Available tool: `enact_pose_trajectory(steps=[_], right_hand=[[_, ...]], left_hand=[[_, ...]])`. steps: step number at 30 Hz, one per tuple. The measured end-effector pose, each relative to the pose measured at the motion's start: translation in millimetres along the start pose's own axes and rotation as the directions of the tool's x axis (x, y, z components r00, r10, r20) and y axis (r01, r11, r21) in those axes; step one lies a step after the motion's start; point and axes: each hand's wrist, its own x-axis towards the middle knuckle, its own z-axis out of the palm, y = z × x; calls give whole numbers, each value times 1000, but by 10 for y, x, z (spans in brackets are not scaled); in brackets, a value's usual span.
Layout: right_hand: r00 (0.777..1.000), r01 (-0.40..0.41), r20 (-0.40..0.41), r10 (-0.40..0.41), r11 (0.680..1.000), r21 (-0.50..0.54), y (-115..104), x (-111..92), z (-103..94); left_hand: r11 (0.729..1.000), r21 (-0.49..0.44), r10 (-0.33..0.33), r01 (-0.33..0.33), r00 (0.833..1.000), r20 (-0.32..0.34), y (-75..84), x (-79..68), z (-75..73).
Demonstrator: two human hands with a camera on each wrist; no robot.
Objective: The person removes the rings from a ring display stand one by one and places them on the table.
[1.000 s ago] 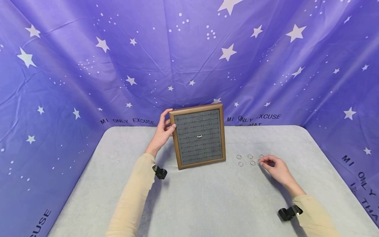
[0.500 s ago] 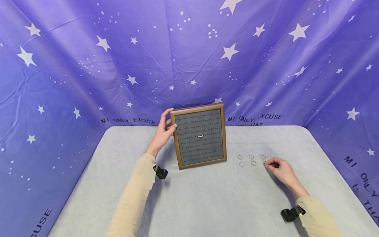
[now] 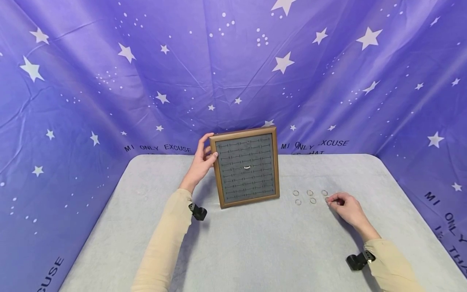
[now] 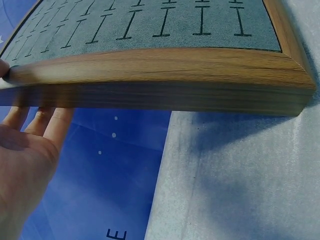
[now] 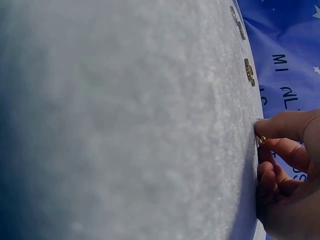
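Note:
A ring display board with a wooden frame and a grey slotted panel leans upright near the back of the table. One silvery ring sits in a slot near its middle. My left hand grips the frame's upper left side, thumb on the front and fingers behind; the left wrist view shows these fingers against the frame's outer side. At the right, my right hand pinches a gold-coloured ring between thumb and forefinger, low at the tabletop. The fingers partly hide that ring.
Several more rings lie in two rows between the board and my right hand, among them a front-row ring and a back-row ring. A grey cloth-covered table is backed by a purple star-patterned curtain.
My right hand has shifted slightly right in the head view, and its fingertips stay at the right end of the front row. The left hand and the board hold still.

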Motion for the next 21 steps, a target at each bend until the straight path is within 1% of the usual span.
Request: enact_pose_trajectory(steps=[5, 9, 15, 21], right_hand=[[1000, 8, -6, -8, 1000, 14, -1, -7, -2], [1000, 7, -15, -6, 999, 45, -19, -20, -23], [999, -23, -41, 28, 994, 108, -47, -38, -57], [998, -11, -65, 23, 984, 179, -106, -18, -81]], left_hand=[[1000, 1, -2, 2, 1000, 3, -1, 3, 1], [1000, 4, -1, 1, 1000, 0, -2, 5, 2], [1000, 13, 8, -8, 1000, -3, -18, 2, -7], [1000, 10, 2, -2, 1000, 0, -1, 2, -8]])
